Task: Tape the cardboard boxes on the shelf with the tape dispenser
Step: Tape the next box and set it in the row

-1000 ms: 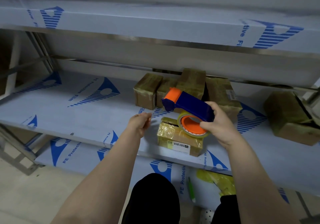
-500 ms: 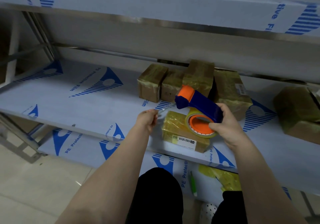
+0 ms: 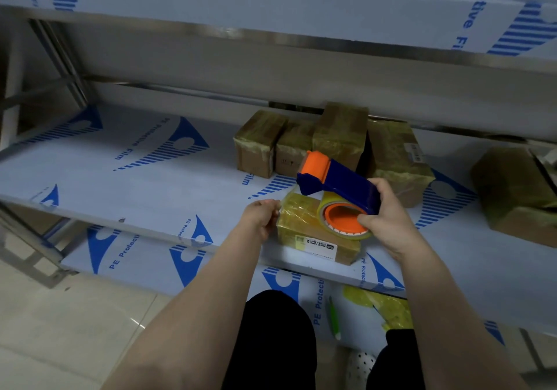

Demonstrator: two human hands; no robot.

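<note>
— While the left hand (image 3: pixel 260 219) hung clear of the front box (image 3: pixel 303 224) a second ago, where does the head view put it at this moment?

— Against that box's left end. Its fingers are curled tight and seem to pinch the free end of the tape (image 3: pixel 323 207) down at the top corner. The right hand (image 3: pixel 388 218) has brought the tape dispenser (image 3: pixel 340 183) lower, right over the box's top. Its fingers and thumb wrap round the blue body and the roll.

— Meaning?

— The strip is probably being anchored, with a pull toward the box's right end likely next. The box sits at the front lip of the shelf (image 3: pixel 150 184), so it could slide.

— Materials?

— Brown cardboard, already glossy and crinkled under yellowish film, with a white printed label on its front face. The dispenser is hard plastic, blue with an orange nose and a toothed orange hub. Behind the box stands a row of wrapped boxes (image 3: pixel 262 142), and well to its right is another box (image 3: pixel 518 190). Below it lie crumpled tape scraps (image 3: pixel 382 305) and a green pen (image 3: pixel 334 319).
</note>
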